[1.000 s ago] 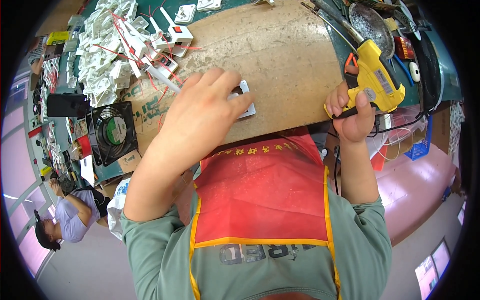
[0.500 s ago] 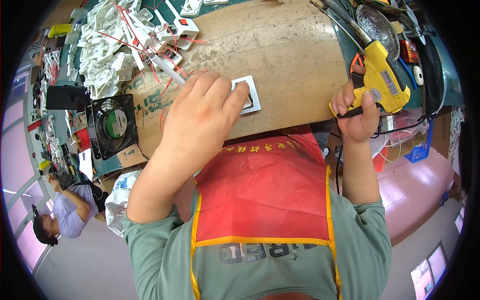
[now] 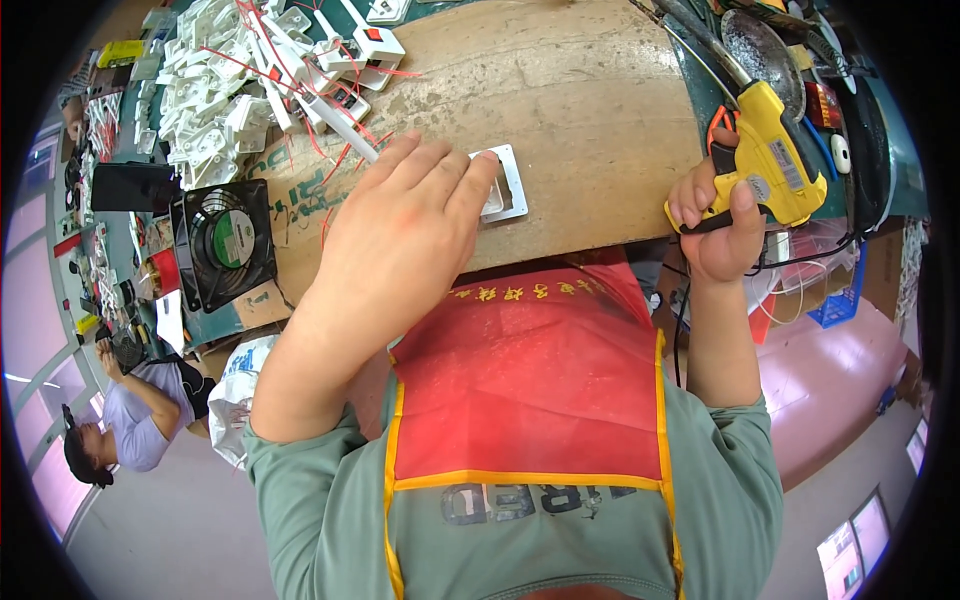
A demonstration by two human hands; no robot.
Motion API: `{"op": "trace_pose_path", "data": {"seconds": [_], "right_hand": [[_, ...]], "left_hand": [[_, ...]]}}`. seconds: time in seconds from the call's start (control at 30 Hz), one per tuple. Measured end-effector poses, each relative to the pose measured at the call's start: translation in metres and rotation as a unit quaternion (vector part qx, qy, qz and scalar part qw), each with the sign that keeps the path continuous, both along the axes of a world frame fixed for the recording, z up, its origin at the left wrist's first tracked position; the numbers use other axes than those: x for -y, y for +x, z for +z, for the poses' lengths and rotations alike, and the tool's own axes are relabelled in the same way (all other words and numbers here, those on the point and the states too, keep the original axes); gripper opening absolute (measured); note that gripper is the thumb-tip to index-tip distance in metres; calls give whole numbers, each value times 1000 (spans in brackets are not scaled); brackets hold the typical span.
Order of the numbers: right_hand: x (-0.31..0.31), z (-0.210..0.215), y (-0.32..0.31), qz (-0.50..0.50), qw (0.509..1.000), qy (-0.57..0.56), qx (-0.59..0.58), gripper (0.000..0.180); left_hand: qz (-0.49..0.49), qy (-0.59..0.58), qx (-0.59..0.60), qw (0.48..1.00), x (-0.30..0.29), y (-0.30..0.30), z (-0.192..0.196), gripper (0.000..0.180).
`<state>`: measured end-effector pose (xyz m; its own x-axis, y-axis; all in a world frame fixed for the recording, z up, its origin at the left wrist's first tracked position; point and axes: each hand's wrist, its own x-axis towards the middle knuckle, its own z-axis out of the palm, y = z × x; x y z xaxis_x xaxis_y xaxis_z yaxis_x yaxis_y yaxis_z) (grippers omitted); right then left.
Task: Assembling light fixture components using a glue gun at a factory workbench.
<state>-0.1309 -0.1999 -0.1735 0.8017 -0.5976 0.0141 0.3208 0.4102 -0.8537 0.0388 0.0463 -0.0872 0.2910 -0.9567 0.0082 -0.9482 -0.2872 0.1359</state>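
My left hand [image 3: 405, 225] lies flat on the wooden bench [image 3: 590, 110], its fingertips pressing on a small white square plate [image 3: 505, 185] that it partly hides. My right hand [image 3: 722, 225] grips the handle of a yellow glue gun [image 3: 770, 160] at the bench's right edge, nozzle pointing away from me. A black cord [image 3: 790, 262] runs off from the gun's handle. My red apron [image 3: 530, 370] over a green shirt fills the lower middle.
A heap of white plastic parts with red wires [image 3: 250, 75] covers the bench's far left. A black fan [image 3: 225, 245] sits left of my hand. Tools and a metal dish [image 3: 760, 45] lie at right. Another person [image 3: 130, 415] sits at lower left. A blue basket [image 3: 835, 290] hangs under the bench.
My left hand has slid the white plate a little to the right and toward the bench's middle. My right hand has lifted the glue gun slightly upward.
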Motion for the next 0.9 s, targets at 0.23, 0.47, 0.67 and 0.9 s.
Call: {"op": "trace_pose_path", "data": {"seconds": [0.23,0.47,0.67,0.9], "right_hand": [[0,-1,1,12,1000,6,7,57],[1,-2,-1,14,1000,11,10,59],[-1,-1,1,17,1000,-2,4,59],[-1,-3,0,25,1000,-17,3,57]], "left_hand": [[-7,12,49,999,-2,-5,-2,50],[47,-182,-44,981,-46,9,20,23],[29,-77,-52,995,-68,4,-10,27],[27,-78,-31,996,-56,2,-24,21]]}}
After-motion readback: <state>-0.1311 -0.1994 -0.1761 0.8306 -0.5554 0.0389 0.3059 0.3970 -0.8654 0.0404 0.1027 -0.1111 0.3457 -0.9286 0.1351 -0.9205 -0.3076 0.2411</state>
